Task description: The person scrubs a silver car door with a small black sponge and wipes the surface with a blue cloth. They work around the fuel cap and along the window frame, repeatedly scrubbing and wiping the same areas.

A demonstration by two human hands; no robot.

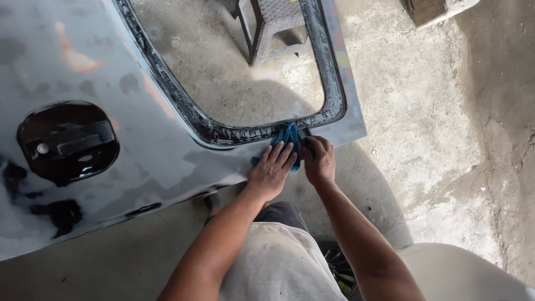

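From the head camera, a grey, sanded car door panel (167,128) lies flat above a concrete floor (423,111), its window opening ringed by a black frame (223,132). The left hand (272,167) lies flat with fingers spread, pressing a blue cloth (287,139) against the panel's lower edge just below the window frame; it grips nothing, only pushes down on the cloth. The right hand (319,161) is curled beside it, touching the cloth's right side, its fingers bent around something small and dark that cannot be made out. Far to the left, a glossy black handle recess (67,142) sits in the panel. A woven stool (273,28) shows through the window opening.
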